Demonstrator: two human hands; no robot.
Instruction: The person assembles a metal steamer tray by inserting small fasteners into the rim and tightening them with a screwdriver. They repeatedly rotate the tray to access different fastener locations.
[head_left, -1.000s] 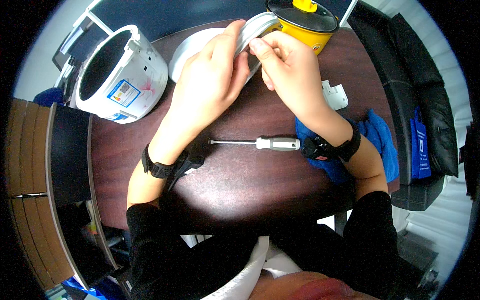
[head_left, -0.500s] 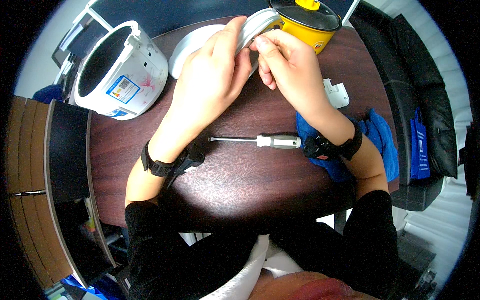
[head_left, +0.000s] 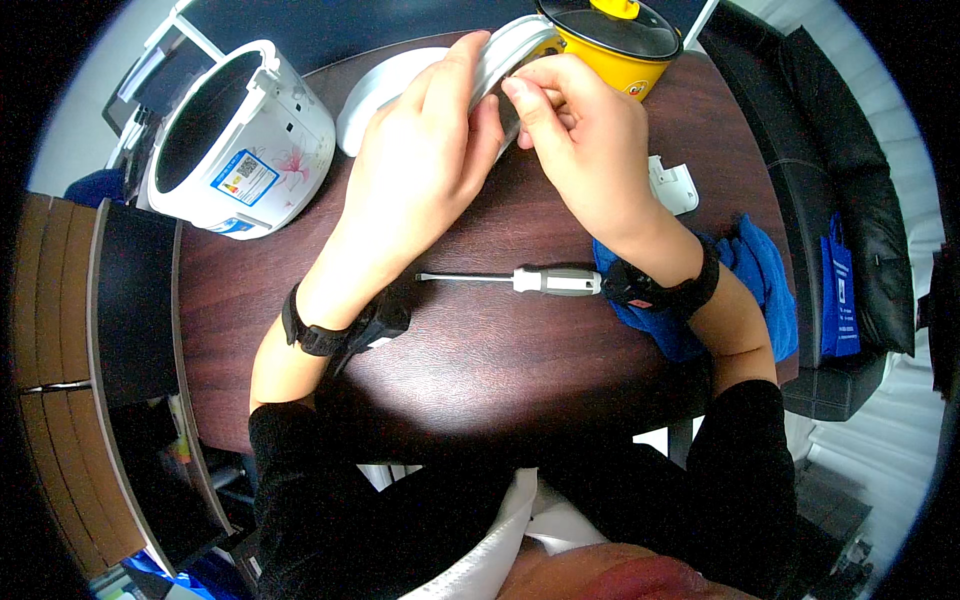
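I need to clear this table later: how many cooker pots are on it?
2. A white rice cooker with its lid off stands at the table's far left. A yellow pot with a glass lid stands at the far edge, just beyond the hands. More may sit out of view.

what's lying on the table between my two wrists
A screwdriver lies between the left hand's wrist and the right hand's, on the dark table, in the head view.
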